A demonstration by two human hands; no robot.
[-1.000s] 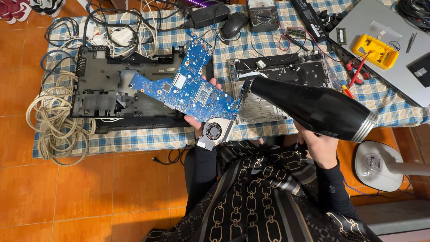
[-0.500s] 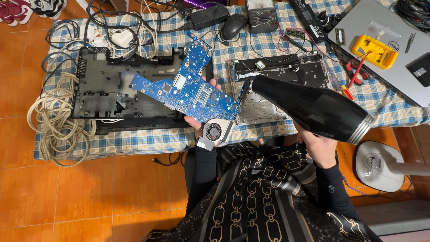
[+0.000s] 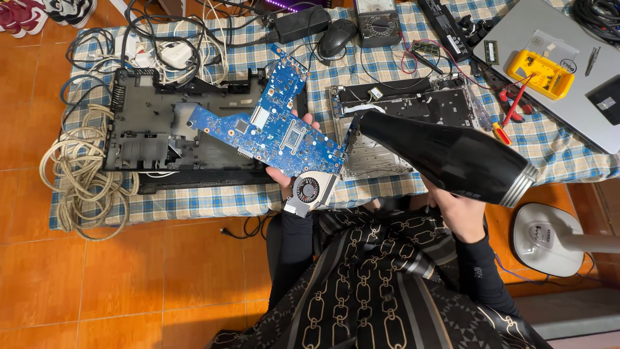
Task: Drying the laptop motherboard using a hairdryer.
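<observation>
Holding a blue circuit board (image 3: 268, 129) above a black laptop shell (image 3: 174, 139) on the checked cloth (image 3: 194, 200), the left hand (image 3: 290, 173) is gripping its lower edge while the right hand (image 3: 462, 210) is clasping a black hair dryer (image 3: 445, 155) pointed at the board.

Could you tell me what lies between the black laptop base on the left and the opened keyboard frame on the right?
In the head view, the blue circuit board, held up by the left hand, with checked cloth beneath.
</observation>
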